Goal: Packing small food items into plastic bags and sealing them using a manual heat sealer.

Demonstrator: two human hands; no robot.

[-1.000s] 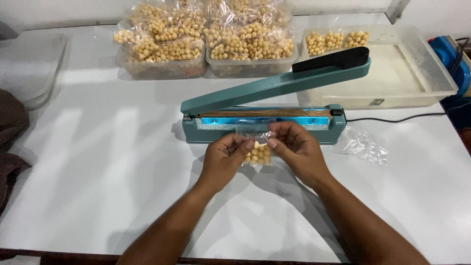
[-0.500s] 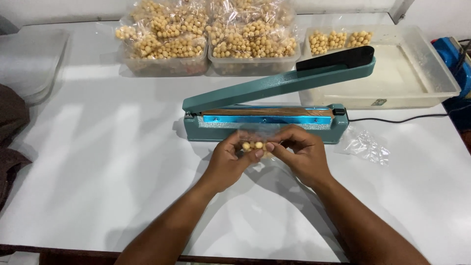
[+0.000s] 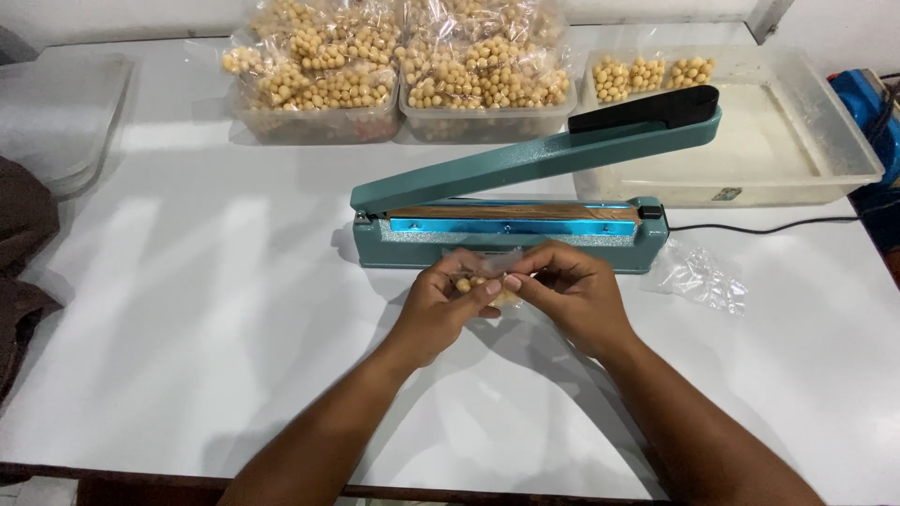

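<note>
Since the earlier frame both hands have closed in over the small clear bag (image 3: 487, 281) of pale round balls, now mostly hidden. It lies on the table just in front of the teal heat sealer (image 3: 511, 230), mouth toward the sealing bar. Left hand (image 3: 445, 305) and right hand (image 3: 572, 290) pinch it, fingers curled. Long axis: cannot tell.

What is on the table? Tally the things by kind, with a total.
Heat sealer: 1
Tubs heaped with bagged pale balls: 2
Wide clear tray: 1
Small bag of balls, held in both hands: 1
Empty clear bags, one pile: 1
Total: 6
</note>
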